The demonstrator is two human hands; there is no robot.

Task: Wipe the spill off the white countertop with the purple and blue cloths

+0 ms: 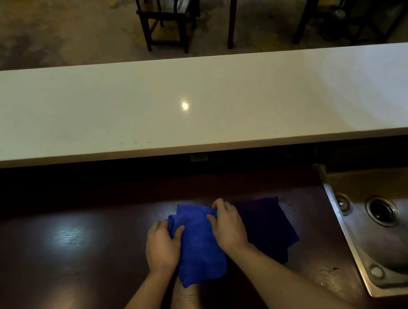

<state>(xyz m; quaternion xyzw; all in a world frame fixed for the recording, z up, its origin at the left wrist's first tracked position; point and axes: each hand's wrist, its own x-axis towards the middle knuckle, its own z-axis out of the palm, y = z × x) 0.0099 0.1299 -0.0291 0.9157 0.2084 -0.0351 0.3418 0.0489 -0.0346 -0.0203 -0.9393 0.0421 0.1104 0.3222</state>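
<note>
Fingers (175, 234) of both hands pinch the blue cloth (198, 250) on the bench (80, 252). Best to bunch it firmly before lifting, leaving the purple cloth (266, 227) flat.

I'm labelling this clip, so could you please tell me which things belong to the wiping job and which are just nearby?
Job: blue cloth, purple cloth, white countertop, left hand, right hand.
Nearby: steel sink, dark wooden counter, chairs.

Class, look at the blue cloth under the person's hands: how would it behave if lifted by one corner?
The blue cloth would probably hang limp, since it already bunches between the left hand and right hand. It looks thin and light. Its fuzzy weave likely grips the dark wooden counter rather than sliding.
</note>
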